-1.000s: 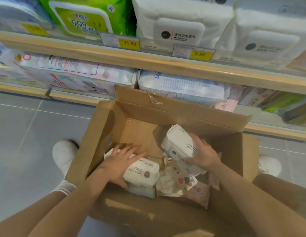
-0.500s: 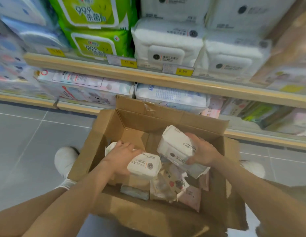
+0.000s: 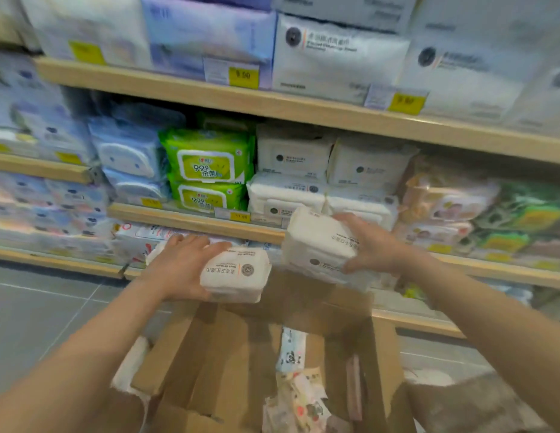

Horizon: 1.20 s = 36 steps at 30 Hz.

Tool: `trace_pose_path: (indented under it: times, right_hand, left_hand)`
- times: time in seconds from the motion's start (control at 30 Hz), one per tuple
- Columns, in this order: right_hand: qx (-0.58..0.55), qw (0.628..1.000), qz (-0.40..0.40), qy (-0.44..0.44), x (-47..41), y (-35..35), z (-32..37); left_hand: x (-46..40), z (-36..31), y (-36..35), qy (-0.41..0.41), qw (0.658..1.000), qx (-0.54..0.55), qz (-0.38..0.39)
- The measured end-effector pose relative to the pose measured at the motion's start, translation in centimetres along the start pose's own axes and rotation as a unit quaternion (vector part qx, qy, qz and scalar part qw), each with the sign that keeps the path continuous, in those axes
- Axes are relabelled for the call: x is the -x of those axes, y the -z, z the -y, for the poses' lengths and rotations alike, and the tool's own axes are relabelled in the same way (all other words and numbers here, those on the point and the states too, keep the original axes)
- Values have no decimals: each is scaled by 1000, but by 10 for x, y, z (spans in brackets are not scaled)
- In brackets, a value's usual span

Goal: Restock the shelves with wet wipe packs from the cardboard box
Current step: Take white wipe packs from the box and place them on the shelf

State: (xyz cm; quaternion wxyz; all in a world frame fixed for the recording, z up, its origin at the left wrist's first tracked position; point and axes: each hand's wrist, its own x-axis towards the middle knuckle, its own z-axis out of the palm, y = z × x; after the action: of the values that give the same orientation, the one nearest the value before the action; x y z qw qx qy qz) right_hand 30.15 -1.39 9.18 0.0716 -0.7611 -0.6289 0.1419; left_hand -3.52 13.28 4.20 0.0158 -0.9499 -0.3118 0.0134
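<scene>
Cardboard box [image 3: 307,310]: nearest the camera, flaps open, standing on the grey floor [image 3: 38,310] in front of the shelving; the far wall rises between the two forearms.
Box contents: a few small loose packets [image 3: 299,398] lie at the bottom right; too blurred to read.
Left hand [image 3: 178,267]: raised above the box's left half, palm down over a white wet wipe pack.
Left grip: fingers [image 3: 194,242] wrapped over the top far edge, thumb pressing the near side, clamped on the left pack [image 3: 238,273].
Left pack position: lies flat, printed face up, jutting out to the right of the hand, clear of the box and hanging above its rim.
Right hand [image 3: 372,245]: raised above the box's far right corner, higher than the left hand.
Right grip: fingers over the top and thumb under, closed on the right end of what looks like two white packs stacked [image 3: 319,245].
Right packs position: they extend left of the hand, tilted, touching nothing but the hand; they hang in front of the edge of the middle shelf [image 3: 197,221].
Gap: the two loads are near each other but apart.
Middle shelf stock: green packs [image 3: 207,160] at centre, matching white packs [image 3: 294,176] stacked just behind the right hand.
Upper shelf [image 3: 303,110]: large white and pale blue packs, with yellow price tags [image 3: 243,77] on its edge.
</scene>
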Motion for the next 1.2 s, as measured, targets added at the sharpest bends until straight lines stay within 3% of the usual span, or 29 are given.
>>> trace_pose_path:
  times: [0.23, 0.33, 0.5, 0.57, 0.77, 0.9, 0.97, 1.07, 1.1, 1.2]
  right_hand:
    - [137, 982, -103, 77, -71, 72, 51]
    - [186, 973, -102, 91, -114, 84, 72]
    - [173, 981, -80, -18, -166, 45, 72]
    - [167, 981, -98, -21, -168, 36, 71]
    - [140, 982, -127, 27, -153, 38, 74]
    - [67, 965, -200, 158, -106, 11, 78]
    - [-3, 973, -139, 181, -77, -5, 81]
    - [-35, 990, 30, 133, -42, -34, 89]
    - [-30, 992, 40, 112, -35, -44, 90]
    - [-86, 994, -40, 51, -20, -66, 81]
  left_hand:
    - [-6, 43, 9, 82, 992, 30, -94]
    - [-12, 57, 6, 87, 990, 22, -111]
    - [-22, 62, 2, 82, 989, 28, -123]
    - [-25, 62, 0, 80, 988, 34, -127]
    - [-26, 42, 8, 71, 994, 55, -58]
    - [-29, 28, 9, 51, 996, 61, -34]
    - [-34, 17, 10, 36, 997, 57, -22]
    - [-42, -6, 13, 20, 997, 75, -20]
    - [-44, -14, 14, 12, 996, 82, -25]
    - [-47, -37, 15, -26, 997, 61, -45]
